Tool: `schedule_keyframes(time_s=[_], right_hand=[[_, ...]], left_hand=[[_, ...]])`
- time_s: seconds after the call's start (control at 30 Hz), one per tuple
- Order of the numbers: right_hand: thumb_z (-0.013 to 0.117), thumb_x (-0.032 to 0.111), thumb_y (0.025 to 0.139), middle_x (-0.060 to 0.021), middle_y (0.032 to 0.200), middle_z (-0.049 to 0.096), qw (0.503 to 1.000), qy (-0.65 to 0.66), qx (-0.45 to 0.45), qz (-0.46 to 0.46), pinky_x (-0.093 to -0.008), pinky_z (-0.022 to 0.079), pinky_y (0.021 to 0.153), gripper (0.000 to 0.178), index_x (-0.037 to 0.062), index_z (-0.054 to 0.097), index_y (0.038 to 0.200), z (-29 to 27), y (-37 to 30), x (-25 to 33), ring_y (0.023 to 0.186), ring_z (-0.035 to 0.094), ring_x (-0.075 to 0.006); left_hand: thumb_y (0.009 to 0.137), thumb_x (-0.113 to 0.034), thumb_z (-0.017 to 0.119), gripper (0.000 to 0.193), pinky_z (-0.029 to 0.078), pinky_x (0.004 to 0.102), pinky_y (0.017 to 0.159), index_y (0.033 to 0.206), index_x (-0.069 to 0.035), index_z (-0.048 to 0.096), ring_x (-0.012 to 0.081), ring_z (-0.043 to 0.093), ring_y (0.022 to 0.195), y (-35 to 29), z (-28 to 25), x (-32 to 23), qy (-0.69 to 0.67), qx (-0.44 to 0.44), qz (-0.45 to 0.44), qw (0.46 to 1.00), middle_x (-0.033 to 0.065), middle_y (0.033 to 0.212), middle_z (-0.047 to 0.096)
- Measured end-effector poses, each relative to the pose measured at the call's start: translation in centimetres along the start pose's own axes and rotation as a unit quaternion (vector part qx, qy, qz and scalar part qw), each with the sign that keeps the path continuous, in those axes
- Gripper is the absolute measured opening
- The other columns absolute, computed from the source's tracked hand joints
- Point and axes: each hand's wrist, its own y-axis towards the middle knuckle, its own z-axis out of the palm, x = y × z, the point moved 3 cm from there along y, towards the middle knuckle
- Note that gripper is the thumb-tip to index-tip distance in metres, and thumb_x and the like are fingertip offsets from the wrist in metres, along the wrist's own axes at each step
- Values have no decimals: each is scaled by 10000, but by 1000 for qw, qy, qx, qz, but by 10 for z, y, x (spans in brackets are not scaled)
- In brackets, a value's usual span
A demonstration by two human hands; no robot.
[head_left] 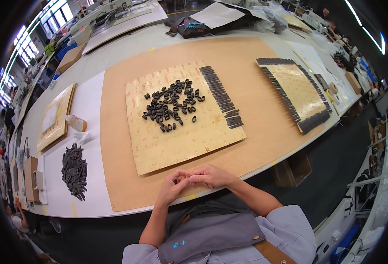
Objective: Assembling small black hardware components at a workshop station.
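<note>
My left hand (pixel 173 185) and my right hand (pixel 212 176) meet at the table's near edge. Both have their fingers pinched together; whatever is between them is hidden or too small to make out. Just beyond lies a yellowish board (pixel 172 152) with a heap of small black loops (pixel 172 104) on it. Dark short strips (pixel 218 90) line its right edge in a row, overhanging the side. Farther right, a second yellowish board (pixel 296 86) has similar strips along several edges. A loose pile of dark strips (pixel 74 170) sits to the left.
Brown paper (pixel 119 189) covers the middle of the white table. At left stand a bottle of amber liquid (pixel 77 123), crumpled tissue (pixel 83 137) and another board (pixel 66 115). Dark fabric pieces (pixel 192 27) lie at the far edge. A tape roll (pixel 333 88) is at right.
</note>
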Motion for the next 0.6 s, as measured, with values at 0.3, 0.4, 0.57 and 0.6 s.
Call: schedule_keyframes(time_s=[0.3, 0.4, 0.57, 0.6], right_hand=[[670, 295, 819, -48, 607, 568, 945, -171, -267, -82, -279, 421, 514, 292, 6, 630, 827, -53, 54, 83, 534, 515, -105], [693, 297, 794, -80, 711, 604, 823, -396, -356, -197, -299, 463, 575, 345, -7, 602, 929, -55, 48, 86, 610, 570, -133], [675, 160, 829, -53, 790, 616, 950, -242, -145, -132, -218, 458, 518, 274, -3, 558, 1016, 16, 28, 49, 634, 573, -81], [664, 134, 835, -47, 790, 616, 965, -165, -164, -120, -214, 457, 518, 257, -1, 552, 1023, 18, 27, 39, 630, 569, -75]], left_hand=[[990, -229, 415, 267, 353, 211, 505, 1076, 0, 522, 72, 443, 583, 5, -4, 6, -198, 20, -21, 980, -3, 736, 488], [988, -242, 419, 290, 461, 271, 685, 1099, 9, 512, 135, 551, 767, 14, -3, 5, -257, -50, 61, 963, 47, 882, 556], [988, -237, 423, 295, 411, 294, 921, 1134, 4, 505, 171, 540, 1027, 10, 2, 0, -295, -120, 132, 939, 99, 1111, 561], [988, -240, 423, 297, 402, 289, 938, 1143, 1, 502, 166, 533, 1051, 10, 4, 5, -289, -124, 133, 940, 95, 1121, 559]])
